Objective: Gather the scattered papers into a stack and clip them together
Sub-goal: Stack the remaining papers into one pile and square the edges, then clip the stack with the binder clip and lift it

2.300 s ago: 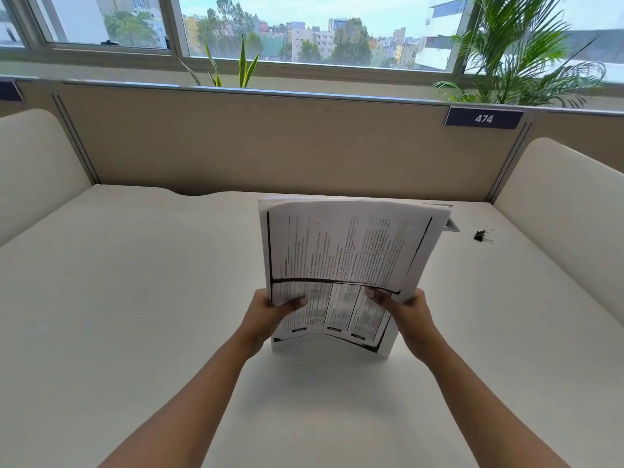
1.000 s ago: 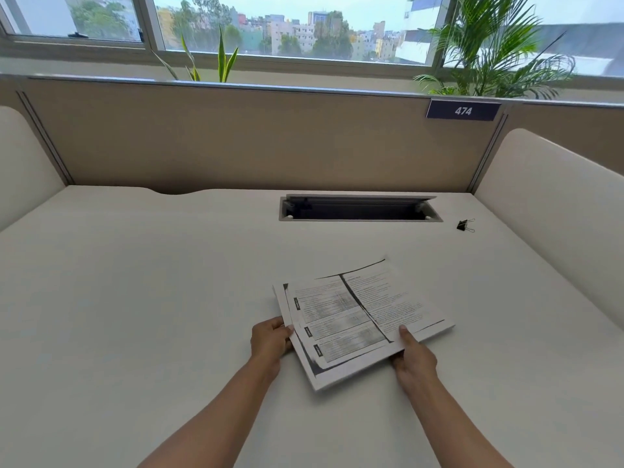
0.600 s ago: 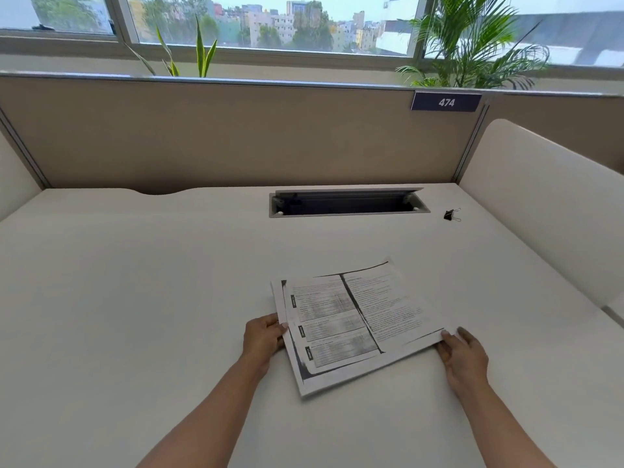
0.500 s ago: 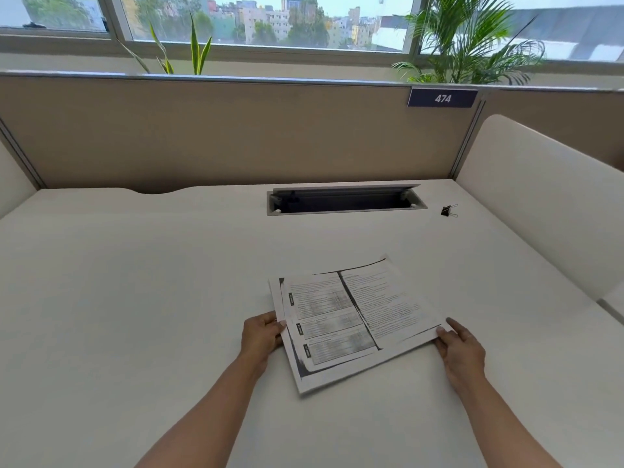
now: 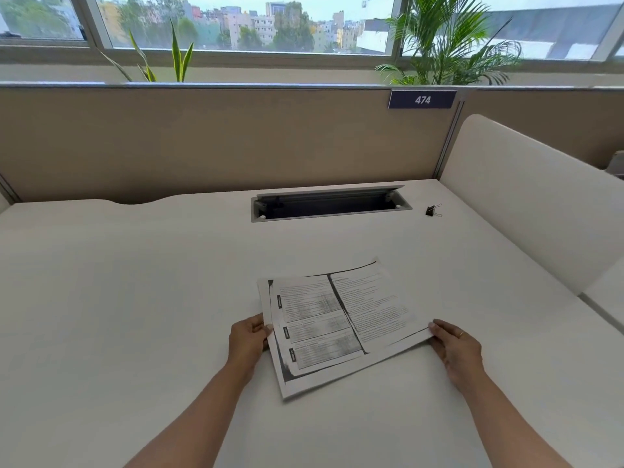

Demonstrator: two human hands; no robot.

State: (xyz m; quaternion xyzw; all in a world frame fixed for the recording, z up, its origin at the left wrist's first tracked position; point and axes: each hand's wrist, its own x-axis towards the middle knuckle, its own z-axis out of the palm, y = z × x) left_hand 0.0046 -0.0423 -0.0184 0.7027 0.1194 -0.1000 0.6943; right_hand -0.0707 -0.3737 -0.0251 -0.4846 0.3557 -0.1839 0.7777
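The left hand (image 5: 248, 342) is curled against the left edge of the paper stack (image 5: 341, 322), which is laid flat on the tabletop (image 5: 135, 298). The right hand (image 5: 456, 347) is pressed, fingers loosely together, against its right corner. A black binder clip (image 5: 432, 210) is seen well apart, near the cable slot (image 5: 329, 206).

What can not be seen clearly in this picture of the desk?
- Paper stack, head view: print too blurred to read; lower sheets hidden under the top sheet.
- Binder clip, head view: too small to show detail.
- Left hand, right hand: fingertips at the stack's edges, partly hidden, grip unclear.
- Cable slot: inside too dark.
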